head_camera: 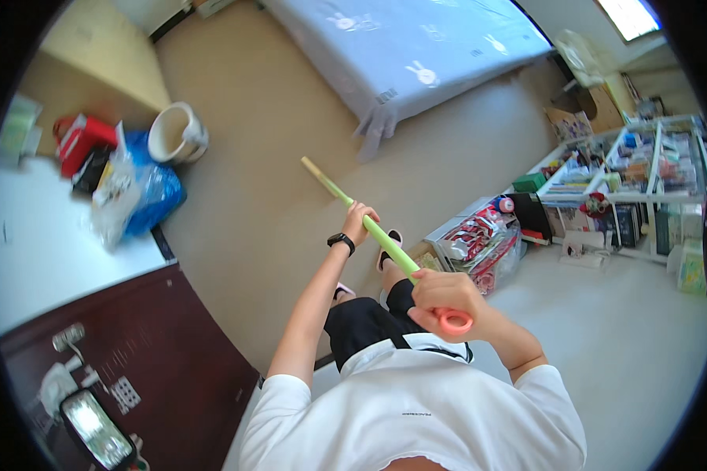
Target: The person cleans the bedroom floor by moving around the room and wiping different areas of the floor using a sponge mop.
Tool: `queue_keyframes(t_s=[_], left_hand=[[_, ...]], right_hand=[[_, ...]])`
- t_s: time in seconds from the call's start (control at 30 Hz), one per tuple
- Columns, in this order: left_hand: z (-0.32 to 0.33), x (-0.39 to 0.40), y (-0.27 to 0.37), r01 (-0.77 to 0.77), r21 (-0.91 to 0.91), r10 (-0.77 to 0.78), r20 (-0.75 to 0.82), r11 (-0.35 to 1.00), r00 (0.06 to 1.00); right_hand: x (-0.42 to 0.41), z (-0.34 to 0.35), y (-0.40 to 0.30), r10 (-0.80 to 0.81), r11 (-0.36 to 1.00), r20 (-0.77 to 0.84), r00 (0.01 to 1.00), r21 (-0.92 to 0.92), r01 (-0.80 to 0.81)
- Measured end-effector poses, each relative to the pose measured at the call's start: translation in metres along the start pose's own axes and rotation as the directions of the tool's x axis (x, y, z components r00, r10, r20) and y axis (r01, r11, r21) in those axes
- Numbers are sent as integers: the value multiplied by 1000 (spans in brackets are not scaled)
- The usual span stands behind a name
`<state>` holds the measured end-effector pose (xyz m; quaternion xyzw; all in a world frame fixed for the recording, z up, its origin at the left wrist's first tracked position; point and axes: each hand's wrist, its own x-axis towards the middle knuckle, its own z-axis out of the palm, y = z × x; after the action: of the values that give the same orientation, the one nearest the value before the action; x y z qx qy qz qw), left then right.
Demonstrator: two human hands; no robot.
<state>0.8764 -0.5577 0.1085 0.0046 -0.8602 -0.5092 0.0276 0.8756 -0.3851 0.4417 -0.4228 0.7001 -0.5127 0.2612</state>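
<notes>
A light green pole handle (389,246) slants from my body out over the tiled or smooth floor. My left hand (360,222), with a black watch (342,242) on its wrist, grips it partway along. Nearer my waist, my right hand (448,299) is closed around its upper end. A coral-coloured hanging ring (455,321) sticks out below that fist. At the far end the pole runs into a narrow pale tip (313,167); its kind and whether it touches the floor cannot be told.
Ahead stands a bed with a blue rabbit-patterned cover (400,47). On the left are a white bucket (178,133), bags (150,188) and a dark red door (153,329). A filled crate (433,235) and white shelf rack (618,194) stand to the right.
</notes>
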Motion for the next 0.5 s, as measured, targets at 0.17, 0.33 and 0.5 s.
queue_keyframes(t_s=[0.17, 0.33, 0.5], left_hand=[[51, 93, 4, 15, -23, -11, 154, 1000, 988], [55, 108, 58, 9, 56, -13, 79, 998, 997], [38, 57, 100, 83, 154, -84, -2, 985, 997]], right_hand=[[-18, -49, 43, 5, 1000, -113, 994, -6, -5], [-37, -109, 53, 24, 995, -245, 969, 96, -1], [-34, -149, 44, -119, 936, -219, 968, 300, 183]])
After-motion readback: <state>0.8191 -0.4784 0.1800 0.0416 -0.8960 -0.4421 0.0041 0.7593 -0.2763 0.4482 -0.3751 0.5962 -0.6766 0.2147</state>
